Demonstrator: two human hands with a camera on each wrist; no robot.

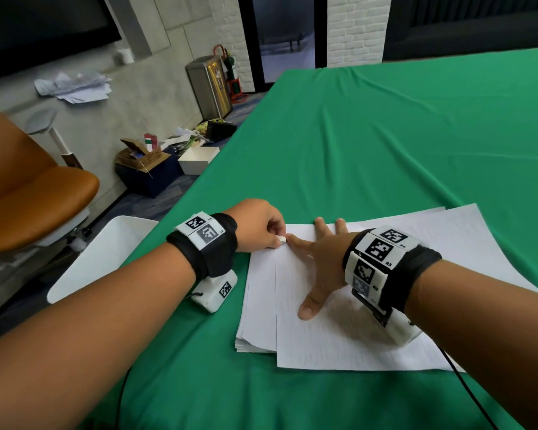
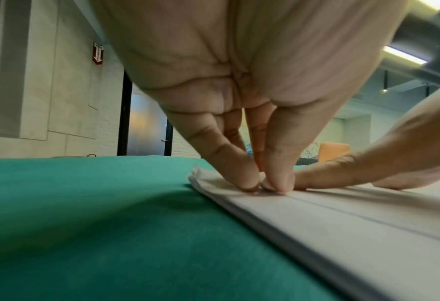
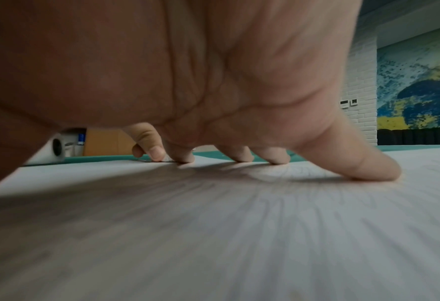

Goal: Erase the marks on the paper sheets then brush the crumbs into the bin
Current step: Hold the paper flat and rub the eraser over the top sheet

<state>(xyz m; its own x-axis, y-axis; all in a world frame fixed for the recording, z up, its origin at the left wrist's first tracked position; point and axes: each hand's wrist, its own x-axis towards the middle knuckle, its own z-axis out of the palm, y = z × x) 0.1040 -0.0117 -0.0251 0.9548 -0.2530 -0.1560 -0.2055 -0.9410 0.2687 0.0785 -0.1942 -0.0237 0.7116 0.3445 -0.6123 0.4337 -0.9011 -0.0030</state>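
At lower centre of the head view we see the right hand [image 1: 322,262] spread flat, fingers straight, pressing the top paper sheets [image 1: 339,346] on the green table [image 1: 385,135], its wristband tags reading R3 and R4. Just left, the left hand [image 1: 257,226] pinches a small white eraser [image 1: 281,239] at the stack's far left corner; the left wrist view shows only its tip [image 2: 266,184] between fingertips. A white bin [image 1: 106,256] sits past the table's left edge, partly cut off by the forearm.

I see white paper sheets [image 1: 339,346] stacked flat on the green desk [image 1: 385,144]. A small white eraser [image 1: 281,239] touches the stack's far left corner; a white bin [image 1: 106,256] sits left of the desk.
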